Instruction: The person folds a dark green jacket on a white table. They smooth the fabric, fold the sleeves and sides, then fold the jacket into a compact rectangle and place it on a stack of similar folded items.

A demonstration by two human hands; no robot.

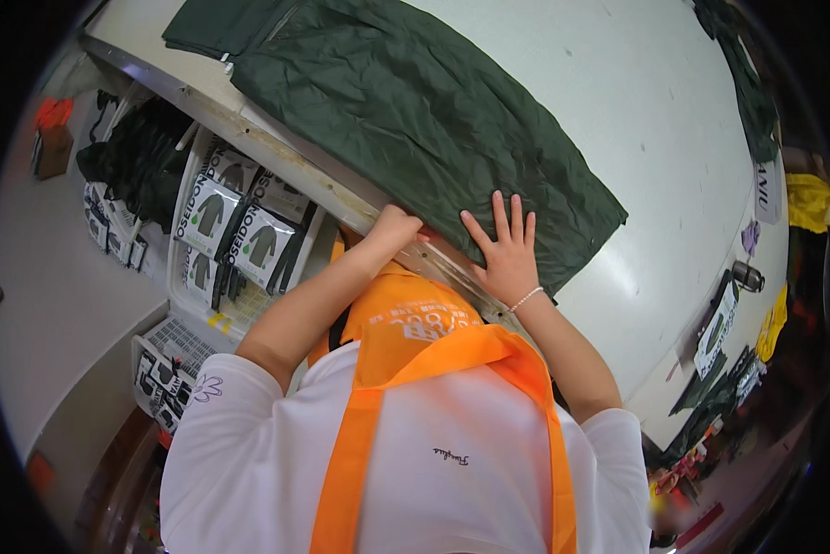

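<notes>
A long dark green garment [406,102] of thin, creased, slightly shiny fabric lies slantwise along the near edge of the white table [637,120]. My right hand [509,261] rests flat on its lower right part, fingers spread, a beaded bracelet at the wrist. My left hand [396,228] is closed at the table edge, just beside the garment's near side. Its fingers are curled under, so what they grip, if anything, is hidden. At the upper left end the garment meets a smoother folded dark green piece [216,26].
Below the table edge on the left, a white crate [182,268] holds several flat packages [210,217] picturing a coat. Dark bundled fabric [143,152] lies beside it. Along the right rim are more dark fabric [747,92], a yellow item [810,203] and a small dark cylinder [747,276].
</notes>
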